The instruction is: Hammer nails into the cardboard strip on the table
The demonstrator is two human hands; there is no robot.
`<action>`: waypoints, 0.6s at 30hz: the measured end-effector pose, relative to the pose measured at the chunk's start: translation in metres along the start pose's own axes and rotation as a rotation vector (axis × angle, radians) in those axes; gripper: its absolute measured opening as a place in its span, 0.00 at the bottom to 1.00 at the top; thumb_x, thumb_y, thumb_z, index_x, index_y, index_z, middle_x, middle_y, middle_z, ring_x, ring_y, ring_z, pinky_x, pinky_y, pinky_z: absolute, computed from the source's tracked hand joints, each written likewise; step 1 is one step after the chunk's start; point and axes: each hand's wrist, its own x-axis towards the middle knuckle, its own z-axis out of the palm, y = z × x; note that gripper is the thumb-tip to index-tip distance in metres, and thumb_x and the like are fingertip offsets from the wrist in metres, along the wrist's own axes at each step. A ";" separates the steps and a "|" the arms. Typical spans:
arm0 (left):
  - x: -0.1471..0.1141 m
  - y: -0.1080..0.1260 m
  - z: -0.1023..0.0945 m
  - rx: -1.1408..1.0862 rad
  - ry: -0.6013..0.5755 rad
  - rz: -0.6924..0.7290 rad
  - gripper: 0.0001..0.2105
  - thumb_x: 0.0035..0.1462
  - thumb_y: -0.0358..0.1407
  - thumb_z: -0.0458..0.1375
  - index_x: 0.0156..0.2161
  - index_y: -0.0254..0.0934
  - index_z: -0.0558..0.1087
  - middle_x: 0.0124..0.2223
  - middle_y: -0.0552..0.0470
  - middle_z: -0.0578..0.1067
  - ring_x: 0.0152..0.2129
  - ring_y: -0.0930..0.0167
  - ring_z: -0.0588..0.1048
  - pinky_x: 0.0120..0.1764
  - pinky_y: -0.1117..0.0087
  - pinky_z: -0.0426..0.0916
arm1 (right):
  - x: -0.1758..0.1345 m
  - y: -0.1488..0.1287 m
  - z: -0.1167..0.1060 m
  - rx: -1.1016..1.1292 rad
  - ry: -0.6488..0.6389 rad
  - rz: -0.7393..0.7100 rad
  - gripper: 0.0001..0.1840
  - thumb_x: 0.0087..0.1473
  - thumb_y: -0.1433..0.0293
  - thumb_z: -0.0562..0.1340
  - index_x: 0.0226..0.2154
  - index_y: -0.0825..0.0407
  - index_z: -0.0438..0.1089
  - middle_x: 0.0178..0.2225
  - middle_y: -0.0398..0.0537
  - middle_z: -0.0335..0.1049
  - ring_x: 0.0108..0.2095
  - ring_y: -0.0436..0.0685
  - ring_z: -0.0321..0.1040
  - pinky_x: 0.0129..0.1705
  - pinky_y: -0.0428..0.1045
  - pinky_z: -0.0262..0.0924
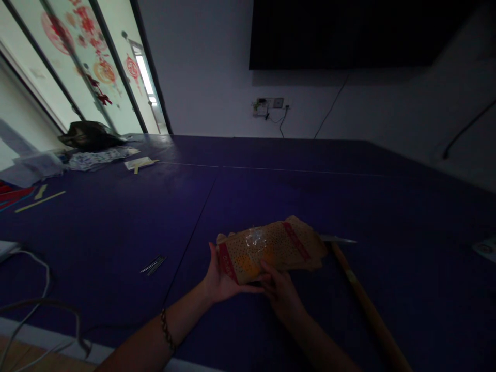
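Both of my hands hold a flat brown paper packet (267, 248) with dark dots, red printed bands, orange patches and a shiny clear patch on top. My left hand (219, 279) supports its left end, thumb up along the edge and fingers stretched beneath. At the near edge, my right hand (281, 292) grips it with the thumb on top and the other fingers underneath. Just beyond the packet's right end lies a tool with a long wooden handle (366, 299) and a pointed metal head (339, 239). Several thin metal nails (154, 264) rest to the left of my hands.
The dark purple table (294, 191) has a seam running across it. On its far left are a black plastic bag (91, 135), clear plastic packaging (98, 157) and yellowish strips (41, 201). Cables (46, 281) hang over the near left edge. A wall-mounted screen (341, 33) is opposite.
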 end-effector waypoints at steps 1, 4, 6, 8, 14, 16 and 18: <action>0.000 -0.001 -0.001 0.018 0.017 0.002 0.44 0.36 0.66 0.49 0.54 0.37 0.61 0.56 0.38 0.62 0.51 0.48 0.62 0.50 0.47 0.51 | 0.000 0.000 0.000 0.009 -0.007 -0.007 0.20 0.26 0.64 0.70 0.19 0.51 0.58 0.10 0.31 0.57 0.10 0.42 0.49 0.12 0.39 0.39; 0.001 -0.007 -0.006 0.135 0.142 0.000 0.40 0.35 0.58 0.60 0.51 0.35 0.63 0.52 0.37 0.67 0.47 0.50 0.67 0.46 0.49 0.58 | 0.002 0.000 0.000 0.018 -0.030 -0.037 0.22 0.26 0.61 0.70 0.18 0.50 0.56 0.09 0.30 0.54 0.10 0.41 0.46 0.12 0.39 0.37; 0.004 -0.012 -0.010 0.247 0.336 0.086 0.31 0.37 0.44 0.66 0.49 0.35 0.66 0.48 0.40 0.71 0.44 0.55 0.70 0.45 0.54 0.62 | 0.005 -0.001 -0.002 -0.013 -0.073 -0.047 0.23 0.27 0.59 0.69 0.16 0.51 0.55 0.09 0.29 0.52 0.09 0.40 0.43 0.12 0.39 0.34; 0.008 -0.016 -0.013 0.312 0.558 0.232 0.25 0.39 0.31 0.66 0.46 0.36 0.67 0.46 0.44 0.73 0.43 0.60 0.71 0.46 0.60 0.64 | 0.009 -0.001 -0.003 -0.043 -0.107 -0.049 0.23 0.27 0.59 0.69 0.14 0.51 0.54 0.08 0.29 0.49 0.09 0.39 0.40 0.12 0.40 0.32; 0.015 -0.007 -0.014 0.258 0.717 0.402 0.20 0.43 0.23 0.61 0.44 0.35 0.67 0.44 0.47 0.74 0.41 0.62 0.73 0.46 0.61 0.68 | 0.021 -0.006 -0.011 -0.135 -0.004 -0.372 0.18 0.36 0.58 0.66 0.16 0.53 0.62 0.11 0.36 0.58 0.13 0.46 0.54 0.15 0.44 0.50; 0.014 -0.002 -0.015 0.241 0.696 0.435 0.20 0.44 0.23 0.60 0.45 0.36 0.66 0.44 0.47 0.74 0.41 0.63 0.73 0.47 0.61 0.67 | 0.025 -0.013 -0.016 -0.085 0.105 -0.495 0.16 0.39 0.57 0.64 0.26 0.52 0.67 0.21 0.42 0.68 0.21 0.52 0.64 0.20 0.46 0.58; 0.013 0.002 -0.015 0.232 0.680 0.429 0.20 0.45 0.24 0.60 0.45 0.35 0.66 0.44 0.47 0.74 0.41 0.63 0.73 0.48 0.62 0.67 | 0.030 -0.021 -0.020 -0.025 0.183 -0.563 0.20 0.40 0.57 0.63 0.36 0.50 0.66 0.31 0.43 0.71 0.28 0.54 0.67 0.25 0.47 0.61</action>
